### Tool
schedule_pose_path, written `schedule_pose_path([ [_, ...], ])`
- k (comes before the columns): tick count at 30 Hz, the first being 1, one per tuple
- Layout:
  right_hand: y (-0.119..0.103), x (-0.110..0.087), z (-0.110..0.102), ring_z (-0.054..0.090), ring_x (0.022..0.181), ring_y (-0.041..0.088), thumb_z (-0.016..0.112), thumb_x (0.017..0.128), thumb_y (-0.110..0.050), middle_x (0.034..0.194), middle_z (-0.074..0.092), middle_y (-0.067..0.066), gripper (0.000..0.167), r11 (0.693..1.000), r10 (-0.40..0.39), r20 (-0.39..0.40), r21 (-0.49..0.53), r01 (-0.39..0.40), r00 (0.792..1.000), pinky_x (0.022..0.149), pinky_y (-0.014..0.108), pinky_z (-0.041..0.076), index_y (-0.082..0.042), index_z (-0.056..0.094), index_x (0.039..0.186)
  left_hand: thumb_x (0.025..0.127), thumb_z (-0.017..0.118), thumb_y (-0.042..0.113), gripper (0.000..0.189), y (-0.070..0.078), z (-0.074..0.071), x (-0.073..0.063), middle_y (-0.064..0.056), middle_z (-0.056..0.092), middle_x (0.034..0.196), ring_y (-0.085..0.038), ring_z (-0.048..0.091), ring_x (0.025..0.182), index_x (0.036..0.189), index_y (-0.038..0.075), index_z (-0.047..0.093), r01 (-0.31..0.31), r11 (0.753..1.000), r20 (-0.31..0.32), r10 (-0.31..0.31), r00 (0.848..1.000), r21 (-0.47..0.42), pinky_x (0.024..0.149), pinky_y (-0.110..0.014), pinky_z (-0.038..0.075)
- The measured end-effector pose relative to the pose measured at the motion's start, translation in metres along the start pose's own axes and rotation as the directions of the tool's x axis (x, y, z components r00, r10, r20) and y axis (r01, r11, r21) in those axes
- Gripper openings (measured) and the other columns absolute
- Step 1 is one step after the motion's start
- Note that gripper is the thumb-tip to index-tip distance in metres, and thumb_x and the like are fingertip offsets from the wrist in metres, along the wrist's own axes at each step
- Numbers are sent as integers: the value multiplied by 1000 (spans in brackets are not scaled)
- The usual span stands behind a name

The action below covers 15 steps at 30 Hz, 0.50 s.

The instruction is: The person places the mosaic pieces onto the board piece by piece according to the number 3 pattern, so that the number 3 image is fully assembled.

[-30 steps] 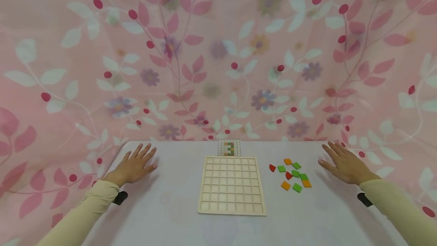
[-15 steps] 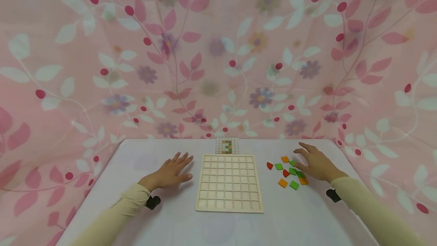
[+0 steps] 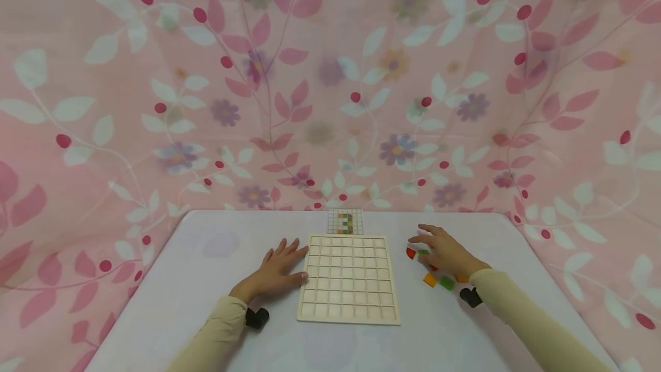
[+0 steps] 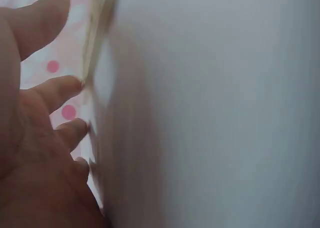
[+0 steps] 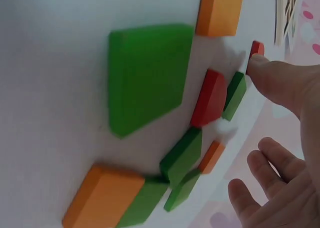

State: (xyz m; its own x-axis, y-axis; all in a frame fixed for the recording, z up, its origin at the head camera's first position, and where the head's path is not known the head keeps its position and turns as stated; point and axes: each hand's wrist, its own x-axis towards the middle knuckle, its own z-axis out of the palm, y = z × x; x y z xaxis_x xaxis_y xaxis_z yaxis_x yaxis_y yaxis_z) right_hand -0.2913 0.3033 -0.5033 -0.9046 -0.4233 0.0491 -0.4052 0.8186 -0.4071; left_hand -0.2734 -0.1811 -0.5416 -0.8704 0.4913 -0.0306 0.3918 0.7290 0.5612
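My left hand (image 3: pixel 273 274) has its fingers spread, with the fingertips and thumb right at the left edge of a pale wooden grid board (image 3: pixel 348 280). In the left wrist view, the index fingertip meets the edge of that board (image 4: pixel 97 38). Over a scatter of small flat tiles reaches my right hand (image 3: pixel 450 254), its fingers loosely bent and nothing between them. It hides several of them in the head view. From the right wrist, a green square tile (image 5: pixel 150 80), an orange tile (image 5: pixel 220 10) and a red rounded tile (image 5: pixel 208 98) show below the thumb.
Behind the board lies a small pattern card (image 3: pixel 345 221) with a printed grid of coloured squares. The white-covered table (image 3: pixel 248 228) ends at a pink floral curtain (image 3: pixel 330 102). An orange tile (image 3: pixel 430 279) and a green tile (image 3: pixel 447 283) lie nearest the front.
Both hands have moved inward. My left hand has come from the table's left side to the board's edge; my right hand has come left over the tiles, its fingers now more bent.
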Motion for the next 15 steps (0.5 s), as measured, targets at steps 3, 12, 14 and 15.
schedule_pose_path([
  [3, -2, 2, 3, 42, 145, 56, 75, 98, -14, 160, 46, 29, 34, 998, -40, -14, -39, 39, 999, 110, 75, 43, -14, 75, 132, 103, 62, 52, 74, 7, 6, -2, -16, 21, 177, -47, 2, 165, 165, 17, 41, -6, 999, -12, 5, 1000, -41, 124, -78, -2],
  [12, -6, 6, 12, 51, 138, 54, 78, 97, -20, 152, 55, 27, 10, 997, -41, -60, -69, 37, 997, 109, 73, 45, -21, 77, 107, 101, 66, 47, 74, 15, 6, -7, -16, 23, 176, -45, 6, 165, 164, 15, 43, 6, 999, -51, -8, 999, -45, 126, -74, -2],
  [14, -7, 7, 15, 53, 136, 52, 80, 96, -29, 149, 58, 25, 7, 995, -23, -71, -94, 16, 997, 109, 71, 47, -25, 74, 99, 100, 66, 47, 75, 14, 7, -9, -16, 24, 176, -45, 6, 165, 164, 15, 43, 7, 999, -52, -10, 999, -52, 126, -74, -3],
  [15, -8, 7, 16, 55, 135, 50, 81, 95, -33, 148, 60, 24, 10, 995, -15, -78, -103, 7, 997, 109, 69, 47, -27, 73, 95, 101, 66, 47, 75, 13, 7, -10, -15, 23, 176, -44, 6, 165, 164, 15, 43, 12, 999, -51, -14, 999, -51, 127, -74, -3],
])
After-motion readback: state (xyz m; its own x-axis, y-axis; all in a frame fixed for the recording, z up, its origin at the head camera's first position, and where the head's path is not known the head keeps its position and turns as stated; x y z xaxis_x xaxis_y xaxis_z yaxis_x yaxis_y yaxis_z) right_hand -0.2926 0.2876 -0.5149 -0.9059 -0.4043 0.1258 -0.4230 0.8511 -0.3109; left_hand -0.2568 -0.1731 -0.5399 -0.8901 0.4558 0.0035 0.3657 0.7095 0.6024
